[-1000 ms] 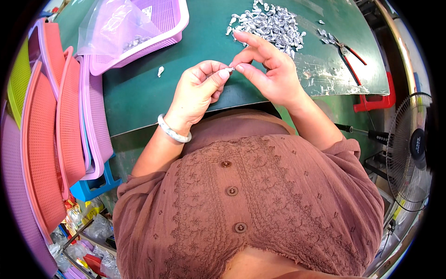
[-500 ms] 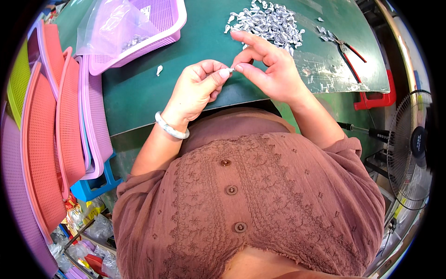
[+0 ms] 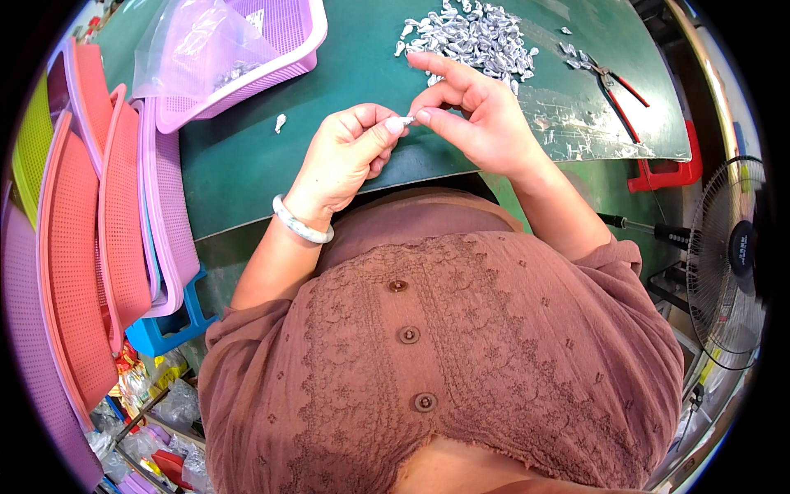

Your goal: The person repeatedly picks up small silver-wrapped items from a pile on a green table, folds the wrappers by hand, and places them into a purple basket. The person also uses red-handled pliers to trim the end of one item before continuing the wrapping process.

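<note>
Over the near edge of the green table, both my hands meet at a small silvery drop-shaped piece (image 3: pixel 409 120). My left hand (image 3: pixel 346 156), with a pale bangle at the wrist, pinches one end between thumb and curled fingers. Thumb and index finger of my right hand (image 3: pixel 485 123) close on the other end, the remaining fingers partly raised. Fingertips hide most of the piece. Just beyond the right hand lies a heap of similar silvery pieces (image 3: pixel 485 41). One pale loose piece (image 3: pixel 281 123) rests left of my left hand.
A purple basket (image 3: pixel 239 92) holds a clear plastic bag (image 3: pixel 202 41) and silvery pieces. Red-handled pliers (image 3: pixel 609 81) lie at right beside a few pieces. Pink, orange and purple baskets (image 3: pixel 74 272) stack at left. A fan (image 3: pixel 724 263) stands right of the green table (image 3: pixel 239 181).
Both hands stay almost in place, still pinching the small piece. Slightly more of it shows between the fingertips now.
</note>
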The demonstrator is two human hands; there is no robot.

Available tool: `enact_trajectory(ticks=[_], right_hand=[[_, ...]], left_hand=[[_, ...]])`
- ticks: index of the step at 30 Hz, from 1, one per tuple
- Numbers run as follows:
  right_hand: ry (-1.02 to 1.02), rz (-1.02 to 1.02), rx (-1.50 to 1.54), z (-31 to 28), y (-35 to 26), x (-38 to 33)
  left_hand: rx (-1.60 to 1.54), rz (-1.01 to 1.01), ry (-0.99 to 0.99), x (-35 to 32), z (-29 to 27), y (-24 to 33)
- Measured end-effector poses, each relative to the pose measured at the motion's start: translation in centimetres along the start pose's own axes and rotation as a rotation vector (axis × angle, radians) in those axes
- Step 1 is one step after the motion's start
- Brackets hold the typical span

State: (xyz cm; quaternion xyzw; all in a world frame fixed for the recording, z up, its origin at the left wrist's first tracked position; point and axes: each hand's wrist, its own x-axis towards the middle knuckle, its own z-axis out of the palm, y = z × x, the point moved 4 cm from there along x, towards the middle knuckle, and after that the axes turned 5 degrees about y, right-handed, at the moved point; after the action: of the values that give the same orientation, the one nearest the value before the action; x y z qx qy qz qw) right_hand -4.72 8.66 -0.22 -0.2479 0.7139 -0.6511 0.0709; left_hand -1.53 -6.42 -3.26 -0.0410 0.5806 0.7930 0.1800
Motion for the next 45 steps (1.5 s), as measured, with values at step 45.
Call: enact_trajectory(ticks=[45], right_hand=[[0.046,-0.074,-0.011,0.9,-0.7,-0.7]], left_hand=[[-0.048,-0.024,-0.091,-0.1,-0.3,0.0]])
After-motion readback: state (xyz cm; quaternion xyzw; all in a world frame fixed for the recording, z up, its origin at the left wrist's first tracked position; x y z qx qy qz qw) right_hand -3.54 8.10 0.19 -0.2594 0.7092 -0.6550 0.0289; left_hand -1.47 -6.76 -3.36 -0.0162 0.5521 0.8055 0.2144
